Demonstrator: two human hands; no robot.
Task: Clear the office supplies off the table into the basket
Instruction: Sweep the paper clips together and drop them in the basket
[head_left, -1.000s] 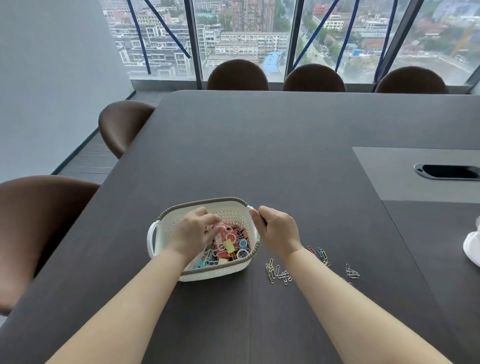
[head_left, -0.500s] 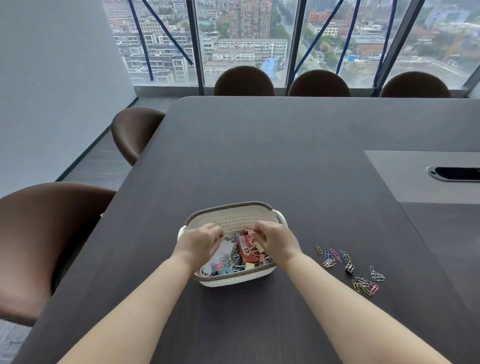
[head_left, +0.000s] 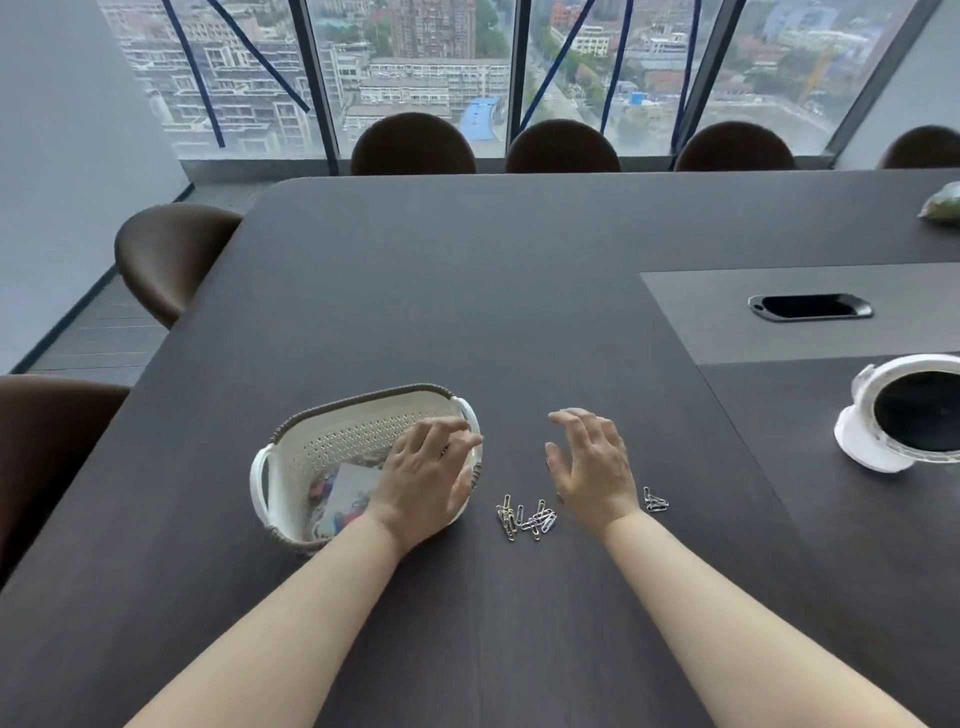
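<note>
A white perforated basket (head_left: 332, 441) with a brown woven rim sits on the dark table (head_left: 467, 312), holding coloured clips and a pale card. My left hand (head_left: 426, 480) hovers over its right half, fingers spread, holding nothing. My right hand (head_left: 592, 462) is open just right of the basket, above the table. Several paper clips (head_left: 527, 518) lie between my wrists. A smaller bunch of paper clips (head_left: 654, 500) lies right of my right hand.
A white round object with a dark centre (head_left: 904, 415) stands at the right edge. A cable slot (head_left: 810, 307) is set in the table's grey panel. A greenish bag (head_left: 943, 205) lies far right. Brown chairs (head_left: 171, 254) line the left and far sides.
Both hands have come out of the basket and opened. My right hand moved right, over the loose clips. The view shifted right, showing the white round object.
</note>
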